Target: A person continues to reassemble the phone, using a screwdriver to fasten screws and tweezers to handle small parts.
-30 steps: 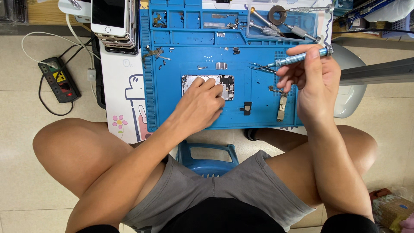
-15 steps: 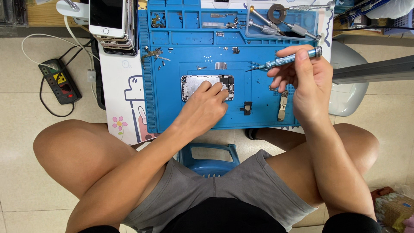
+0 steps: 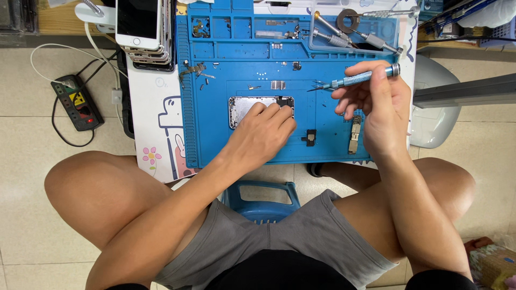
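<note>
Fingers (image 3: 279, 115) of my left hand (image 3: 263, 134) press flat on the opened phone shell (image 3: 244, 107), which lies near the middle of the blue work mat (image 3: 215, 139) on the surface. Just beside it toward the mat's near edge sit a small black part (image 3: 310, 137) and a narrow circuit board (image 3: 355, 134). My right hand (image 3: 379, 107) hangs above the mat's right side, fingers pinched round a blue precision screwdriver (image 3: 363, 78), its tip pointing left. Further off, at the far right corner, spare drivers (image 3: 349, 37) rest in a tray. A stack of phones (image 3: 142, 29) lies beyond the mat's far left corner.
</note>
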